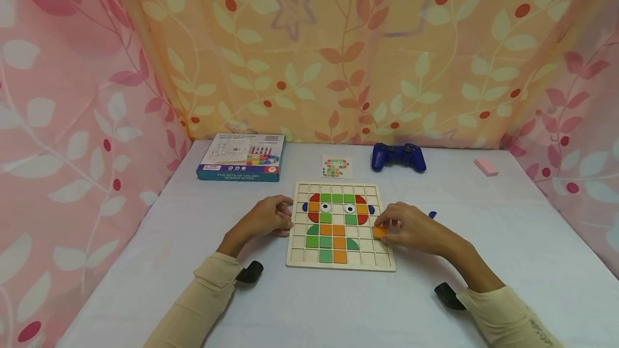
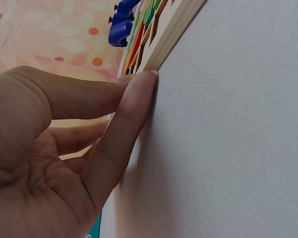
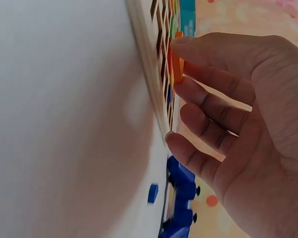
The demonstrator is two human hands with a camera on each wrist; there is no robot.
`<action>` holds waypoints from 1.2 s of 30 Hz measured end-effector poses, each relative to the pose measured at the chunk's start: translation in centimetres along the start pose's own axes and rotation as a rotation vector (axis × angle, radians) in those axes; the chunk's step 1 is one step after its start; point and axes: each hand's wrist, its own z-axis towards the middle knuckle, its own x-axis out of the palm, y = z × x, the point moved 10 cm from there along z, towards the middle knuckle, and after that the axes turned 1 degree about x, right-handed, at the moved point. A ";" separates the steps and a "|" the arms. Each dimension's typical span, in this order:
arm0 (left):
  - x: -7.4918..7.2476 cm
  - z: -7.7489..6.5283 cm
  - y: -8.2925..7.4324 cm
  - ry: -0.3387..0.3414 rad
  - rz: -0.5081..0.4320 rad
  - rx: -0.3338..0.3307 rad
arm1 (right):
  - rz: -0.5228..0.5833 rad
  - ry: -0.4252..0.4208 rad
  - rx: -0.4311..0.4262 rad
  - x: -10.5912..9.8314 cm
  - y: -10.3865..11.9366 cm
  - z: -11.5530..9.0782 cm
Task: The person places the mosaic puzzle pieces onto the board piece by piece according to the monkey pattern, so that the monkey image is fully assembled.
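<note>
A wooden grid board (image 1: 372,262) lies on the table with a figure of green, orange, red and blue tiles and two eye tiles (image 1: 325,208). Between thumb and index finger, my right hand (image 1: 418,230) pinches an orange square tile (image 1: 379,232) over the board's right edge; the right wrist view shows that tile (image 3: 178,59) tilted on edge. My left hand (image 1: 266,216) rests at the left edge, its fingertips (image 2: 141,87) touching the board's side (image 2: 176,34) with the fingers fairly straight. A small blue piece (image 1: 432,214) lies beyond the right hand.
Behind the board lies a picture card (image 1: 337,166) showing a similar tile figure. A boxed toy set (image 1: 240,158) sits back left, a blue game controller (image 1: 398,157) back right, and a pink block (image 1: 486,167) farther right. Patterned cloth (image 1: 309,69) encloses the table.
</note>
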 end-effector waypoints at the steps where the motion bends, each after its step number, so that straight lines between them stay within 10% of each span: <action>1: 0.0 0.0 0.0 0.000 0.002 0.000 | -0.001 0.007 -0.008 0.2 0.4 0.3; 36: -0.1 0.1 0.1 0.006 0.020 0.014 | -0.038 0.184 -0.225 7.4 11.9 5.6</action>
